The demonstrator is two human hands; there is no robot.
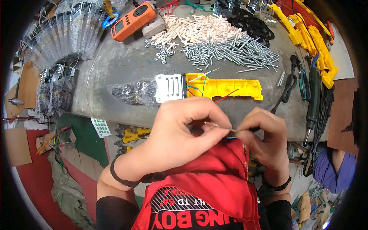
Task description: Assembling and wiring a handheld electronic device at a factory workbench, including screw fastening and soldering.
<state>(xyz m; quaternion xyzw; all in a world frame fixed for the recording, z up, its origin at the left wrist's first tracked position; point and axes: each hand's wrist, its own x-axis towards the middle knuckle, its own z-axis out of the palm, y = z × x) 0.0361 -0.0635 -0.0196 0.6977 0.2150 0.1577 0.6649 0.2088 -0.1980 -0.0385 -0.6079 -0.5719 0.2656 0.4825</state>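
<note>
Closest in, at 6 to 7 o'clock from the hands, there's a red apron (199,168) over a dark top. Just above it, the left hand (188,126) has thumb and index finger pinched together and the other fingers curled, while the right hand (264,136) is mostly closed, thumb to index. Fingertips nearly meet on a thin pale strand (233,131), so both seem to have hold of it; too small to tell exactly what it is. There's a bit of blue wire (231,137) right under it.

Next out, around 12 o'clock, a yellow handle shell (251,90) lies open side up on the grey bench (119,69), with loose wires in it. A slotted metal plate (165,86) sits against its left end, with a plastic-wrapped dark piece (136,92) beyond at 10.

Further back: a heap of screws (234,51) at 12, nuts (163,57) between 10 and 11, and a dark power screwdriver (313,96) at 2. Past those, pale sticks (199,28) near 12, more yellow shells (318,46) between 1 and 2, and an orange meter (134,21) toward 11.
</note>
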